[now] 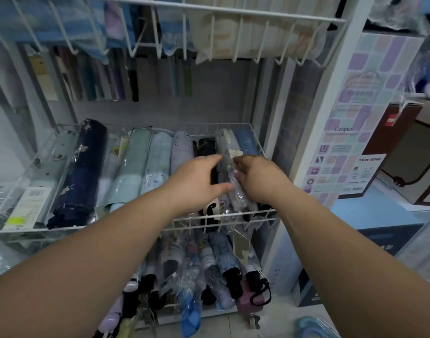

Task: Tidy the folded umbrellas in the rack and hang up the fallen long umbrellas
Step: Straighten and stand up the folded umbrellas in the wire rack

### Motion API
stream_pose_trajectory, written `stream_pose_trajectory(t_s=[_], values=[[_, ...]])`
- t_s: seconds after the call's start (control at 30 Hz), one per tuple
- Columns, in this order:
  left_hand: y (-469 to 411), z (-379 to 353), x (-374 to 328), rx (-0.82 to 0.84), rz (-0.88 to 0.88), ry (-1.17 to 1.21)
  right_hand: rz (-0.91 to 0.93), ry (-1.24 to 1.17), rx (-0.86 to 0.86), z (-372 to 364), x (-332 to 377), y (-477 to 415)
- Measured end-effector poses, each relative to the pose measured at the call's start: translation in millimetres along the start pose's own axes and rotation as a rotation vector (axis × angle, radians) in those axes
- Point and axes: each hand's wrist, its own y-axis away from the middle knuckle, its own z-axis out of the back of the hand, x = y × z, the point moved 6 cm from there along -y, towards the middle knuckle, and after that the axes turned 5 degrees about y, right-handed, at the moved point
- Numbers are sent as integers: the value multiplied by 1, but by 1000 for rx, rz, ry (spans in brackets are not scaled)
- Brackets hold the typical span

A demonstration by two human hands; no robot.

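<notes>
Forearms first, since they fill the bottom of the shot, both reaching into the right end of the middle wire basket (189, 218). That's where the clear-wrapped folded umbrella (240, 195) lies, the one being sorted right now.

Right grip (258, 179) is clamped on it, fingers curled round the plastic sleeve from the basket's right side. Left grip (197, 178) is spread flat on the black folded umbrella (205, 145) next door, its thumb touching the wrapped one. So the umbrella sits squeezed between the two grips, paper tag (234, 152) poking out just past the fingertips toward the back of the basket.

My guess is the left is holding the neighbour down so the right can wiggle its umbrella into line with the row without dragging everything along.

Rest of the basket runs leftward in a fairly neat row, pale ones then a navy umbrella (82, 172) near the left end. Below the basket a messier heap of folded umbrellas (221, 264) waits. Above and behind it, long umbrellas (133, 79) hang. Down right of it, on the floor, a blue curved handle (311, 325) looks like a fallen one, not yet hung.
</notes>
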Motion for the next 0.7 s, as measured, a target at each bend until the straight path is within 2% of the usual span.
stream_pose_trajectory(t_s=[0.1,0.2,0.37,0.57,0.7], values=[[21,37,24,-80,15,-64,47,138,-86,15,24,3],[40,77,54,-146,79,-116,126,17,-163,24,66,3],[65,127,95,-256,160,-190,229,-201,-8,11,146,-3],[98,159,145,-344,281,-301,266,-392,68,-17,222,-2],[109,152,170,-251,378,-114,281,-521,84,-36,257,-3]])
